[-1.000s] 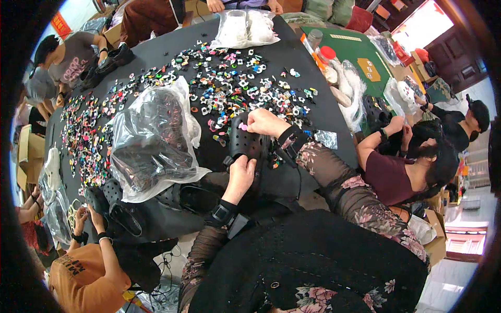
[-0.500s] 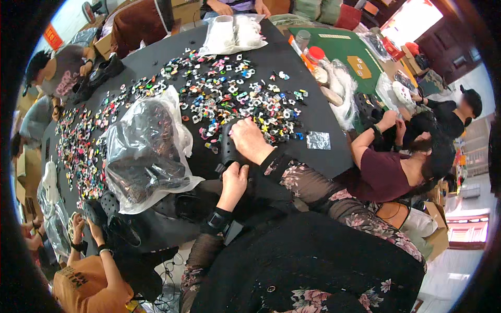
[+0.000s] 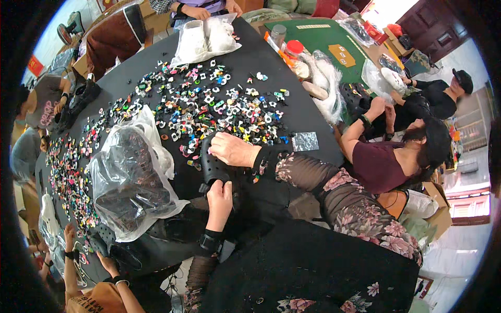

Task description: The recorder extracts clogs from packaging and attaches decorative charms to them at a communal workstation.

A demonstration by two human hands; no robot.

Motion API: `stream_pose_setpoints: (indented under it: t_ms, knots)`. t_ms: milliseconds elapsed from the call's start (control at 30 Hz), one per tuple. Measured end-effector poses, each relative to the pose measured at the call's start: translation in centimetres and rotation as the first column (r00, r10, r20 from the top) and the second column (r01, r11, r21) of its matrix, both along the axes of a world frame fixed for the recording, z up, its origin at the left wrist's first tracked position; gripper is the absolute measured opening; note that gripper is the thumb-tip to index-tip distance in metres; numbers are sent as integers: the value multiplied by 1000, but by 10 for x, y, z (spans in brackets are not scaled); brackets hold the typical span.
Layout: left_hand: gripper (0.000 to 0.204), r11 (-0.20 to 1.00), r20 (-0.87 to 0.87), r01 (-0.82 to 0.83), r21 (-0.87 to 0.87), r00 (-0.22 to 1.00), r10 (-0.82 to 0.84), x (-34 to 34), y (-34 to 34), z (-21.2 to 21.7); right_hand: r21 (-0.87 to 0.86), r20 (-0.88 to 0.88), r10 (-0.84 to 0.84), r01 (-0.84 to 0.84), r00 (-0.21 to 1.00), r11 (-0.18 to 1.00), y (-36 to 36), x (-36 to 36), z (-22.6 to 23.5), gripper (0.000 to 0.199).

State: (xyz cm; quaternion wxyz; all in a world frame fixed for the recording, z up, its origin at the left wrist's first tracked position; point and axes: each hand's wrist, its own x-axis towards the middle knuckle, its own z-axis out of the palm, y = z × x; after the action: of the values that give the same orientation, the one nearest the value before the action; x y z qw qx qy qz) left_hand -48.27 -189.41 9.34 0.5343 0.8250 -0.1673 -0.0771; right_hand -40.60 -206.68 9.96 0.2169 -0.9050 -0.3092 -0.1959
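Lying near the middle of the black table (image 3: 292, 68), a black perforated clog (image 3: 213, 166) is being held by both hands in the head view. The right hand (image 3: 234, 150) is being pressed down over the clog's far end, fingers curled onto its upper, grasping it. The left hand (image 3: 219, 197) is being closed around the clog's near end, just below the right one. Small coloured charms (image 3: 209, 107) are being kept spread across the table just beyond the clog, toward the far and left sides. A clear plastic bag of dark shoes (image 3: 133, 175) is lying to the left, close beside the clog. A small clear packet (image 3: 305, 141) is resting to the right of the right hand. Other people are being seen seated around the table's edges, at the right, left and far sides.
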Motion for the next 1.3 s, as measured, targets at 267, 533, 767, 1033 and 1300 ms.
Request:
stream_pose_setpoints:
  t_ms: [267, 533, 767, 1033, 1300]
  knots:
    - [29, 994, -23, -29, 103, 999, 31, -3, -4, 8, -8, -24, 353, -353, 935, 936, -20, 28, 2, 6]
    - [27, 997, -85, -20, 73, 996, 26, 1, -1, 12, 84, -115, 371, -363, 921, 928, -24, 36, 8, 9]
    - [30, 999, 15, -38, -19, 999, 38, -5, 1, -1, 347, -156, -120, 169, 980, 923, -47, 0, 23, 12]
    - [31, 1000, -58, -1, -8, 998, 0, -6, 0, -2, 378, -314, -368, 471, 875, 797, -1, -44, 12, 16]
    - [25, 993, -403, 114, -30, 908, -116, 13, 26, 80, 413, -311, -432, 529, 847, 741, 27, -25, 7, 23]
